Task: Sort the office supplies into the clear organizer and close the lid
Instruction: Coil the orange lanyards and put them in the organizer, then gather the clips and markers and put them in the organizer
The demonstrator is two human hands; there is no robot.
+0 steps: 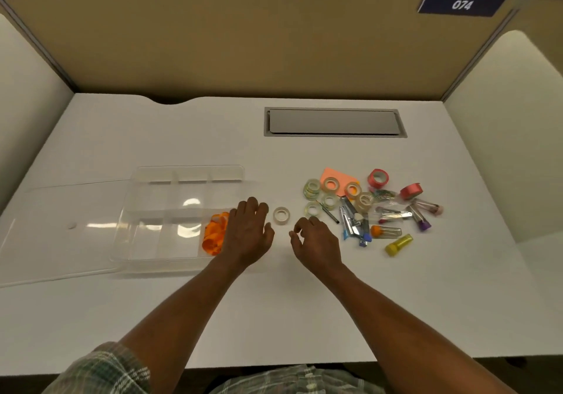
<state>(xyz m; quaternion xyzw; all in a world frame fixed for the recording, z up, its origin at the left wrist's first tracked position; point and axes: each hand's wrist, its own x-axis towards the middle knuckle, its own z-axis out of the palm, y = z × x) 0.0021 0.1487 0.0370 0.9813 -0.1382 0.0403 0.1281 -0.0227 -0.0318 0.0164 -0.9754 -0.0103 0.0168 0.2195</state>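
Observation:
The clear organizer (182, 180) lies on the white desk at centre left, its lid (58, 229) swung open flat to the left. Orange ribbon (213, 235) fills its near right compartment. My left hand (248, 235) hovers over the organizer's right edge with fingers relaxed and holds nothing. One clear tape roll (281, 215) lies alone on the desk between my hands. My right hand (315, 243) sits just right of that roll, fingers loosely curled and apart from it. A pile of supplies (365, 208) lies further right.
The pile holds several clear tape rolls, two red tape rolls (378, 178), an orange sticky pad (335, 177), staplers and small capped tubes, including a yellow one (398, 244). A grey cable hatch (333, 122) is set in the desk behind. Partition walls enclose the desk.

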